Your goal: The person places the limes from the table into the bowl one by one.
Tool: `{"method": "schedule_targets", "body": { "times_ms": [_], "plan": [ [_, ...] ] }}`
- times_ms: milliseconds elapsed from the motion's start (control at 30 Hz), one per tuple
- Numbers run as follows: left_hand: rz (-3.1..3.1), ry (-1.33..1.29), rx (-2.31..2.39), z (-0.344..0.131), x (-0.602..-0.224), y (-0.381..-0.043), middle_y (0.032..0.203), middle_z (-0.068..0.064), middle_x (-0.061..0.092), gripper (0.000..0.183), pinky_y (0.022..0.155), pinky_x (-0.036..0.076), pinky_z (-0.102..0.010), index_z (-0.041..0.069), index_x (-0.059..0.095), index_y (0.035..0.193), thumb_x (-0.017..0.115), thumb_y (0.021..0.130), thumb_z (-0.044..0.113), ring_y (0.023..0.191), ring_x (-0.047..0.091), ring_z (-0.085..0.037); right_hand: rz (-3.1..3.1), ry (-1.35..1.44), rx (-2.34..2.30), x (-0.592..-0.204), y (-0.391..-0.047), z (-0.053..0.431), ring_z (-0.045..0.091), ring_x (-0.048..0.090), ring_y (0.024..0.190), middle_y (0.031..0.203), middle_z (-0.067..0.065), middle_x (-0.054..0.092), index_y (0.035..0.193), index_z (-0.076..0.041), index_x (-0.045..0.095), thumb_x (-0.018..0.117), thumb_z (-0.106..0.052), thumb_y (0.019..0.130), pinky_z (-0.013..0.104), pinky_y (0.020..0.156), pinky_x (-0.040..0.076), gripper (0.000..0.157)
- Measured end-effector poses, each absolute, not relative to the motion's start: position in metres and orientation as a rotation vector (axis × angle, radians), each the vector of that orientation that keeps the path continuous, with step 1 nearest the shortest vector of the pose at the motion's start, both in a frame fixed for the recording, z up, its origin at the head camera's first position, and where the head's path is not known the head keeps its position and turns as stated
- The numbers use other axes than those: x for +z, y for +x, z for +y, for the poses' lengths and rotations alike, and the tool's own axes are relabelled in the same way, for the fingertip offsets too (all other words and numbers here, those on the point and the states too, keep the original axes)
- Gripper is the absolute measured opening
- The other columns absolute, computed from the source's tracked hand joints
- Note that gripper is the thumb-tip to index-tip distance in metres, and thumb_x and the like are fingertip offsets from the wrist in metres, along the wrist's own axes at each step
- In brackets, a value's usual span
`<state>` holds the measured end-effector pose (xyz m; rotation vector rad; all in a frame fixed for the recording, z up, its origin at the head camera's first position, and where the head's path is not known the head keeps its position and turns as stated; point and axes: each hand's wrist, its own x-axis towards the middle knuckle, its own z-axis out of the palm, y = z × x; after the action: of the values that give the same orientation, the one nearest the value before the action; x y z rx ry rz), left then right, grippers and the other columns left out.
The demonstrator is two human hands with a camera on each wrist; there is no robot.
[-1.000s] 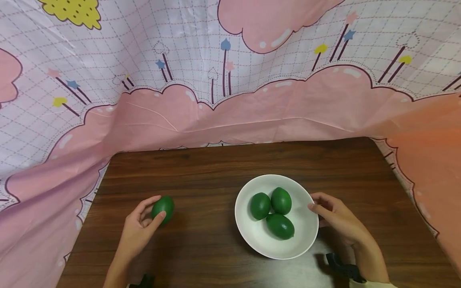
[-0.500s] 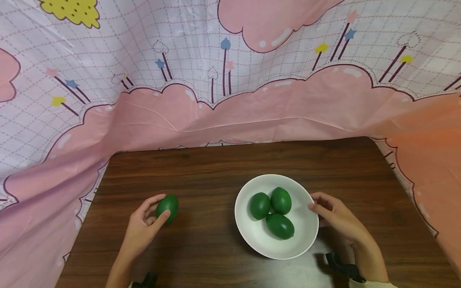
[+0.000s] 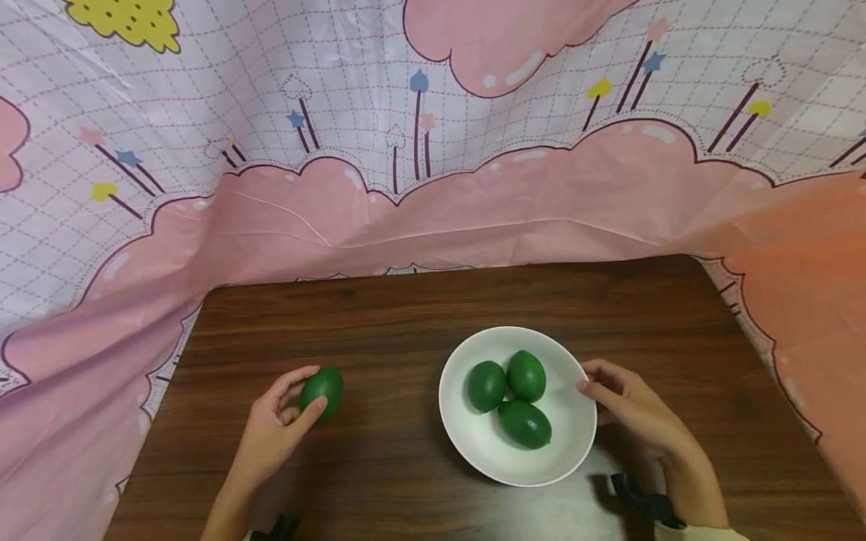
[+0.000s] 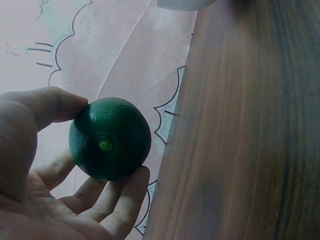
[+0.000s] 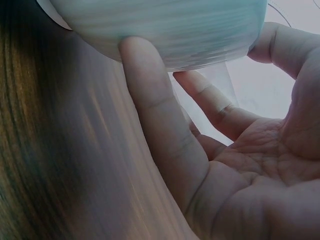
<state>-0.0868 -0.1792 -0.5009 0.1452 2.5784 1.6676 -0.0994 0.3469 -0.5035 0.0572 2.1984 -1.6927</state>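
A green lime (image 3: 322, 394) is pinched between the thumb and fingers of my left hand (image 3: 274, 421), over the left half of the table. In the left wrist view the lime (image 4: 110, 139) shows its pale stem end toward the camera, fingertips along its lower side. To the right stands a white bowl (image 3: 568, 443) with three limes in it, one lime (image 3: 525, 424) lying in front of the other two. My right hand (image 3: 639, 413) holds the bowl at its right rim. In the right wrist view, the fingers (image 5: 145, 75) lie against the bowl's outer wall (image 5: 185, 35).
Dark wood table (image 3: 399, 323) lies under everything. A pink and white patterned cloth (image 3: 433, 218) hangs behind it and along both sides. Black straps (image 3: 646, 502) sit on both wrists.
My left hand has moved slightly right with the lime in its fingers. The right hand and the bowl have kept their place.
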Motion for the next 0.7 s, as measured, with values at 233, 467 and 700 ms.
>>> {"method": "schedule_targets", "body": {
  "times_ms": [233, 467, 700],
  "plan": [
    [2.558, 0.163, 1.683, -0.175, -0.5, -0.086, 0.138, -0.031, 0.063, 0.05, 0.083, 0.067, -0.034, 0.004, 0.053, 0.149, 0.069, 0.102, 0.012, 0.097, 0.079, -0.012, 2.202, 0.055, -1.69, -0.504, -0.1, 0.347, 0.013, 0.069, 0.097, 0.116, 0.012, 0.065, 0.141, 0.003, 0.056, 0.06, -0.024, 0.108, 0.041, 0.075, 0.066, 0.043],
    [2.539, 0.18, 1.696, -0.171, -0.501, -0.087, 0.14, -0.032, 0.062, 0.05, 0.083, 0.067, -0.033, 0.003, 0.052, 0.149, 0.069, 0.102, 0.011, 0.099, 0.08, -0.019, 2.198, 0.051, -1.686, -0.505, -0.101, 0.348, 0.014, 0.069, 0.098, 0.118, 0.013, 0.064, 0.142, 0.002, 0.055, 0.06, -0.025, 0.108, 0.042, 0.077, 0.066, 0.044],
    [2.525, 0.167, 1.701, -0.168, -0.503, -0.089, 0.14, -0.03, 0.063, 0.05, 0.084, 0.066, -0.028, 0.005, 0.052, 0.149, 0.069, 0.102, 0.013, 0.097, 0.078, -0.006, 2.193, 0.052, -1.682, -0.505, -0.1, 0.348, 0.014, 0.069, 0.098, 0.12, 0.014, 0.065, 0.143, 0.002, 0.055, 0.06, -0.025, 0.108, 0.041, 0.077, 0.066, 0.044]
  ]
}}
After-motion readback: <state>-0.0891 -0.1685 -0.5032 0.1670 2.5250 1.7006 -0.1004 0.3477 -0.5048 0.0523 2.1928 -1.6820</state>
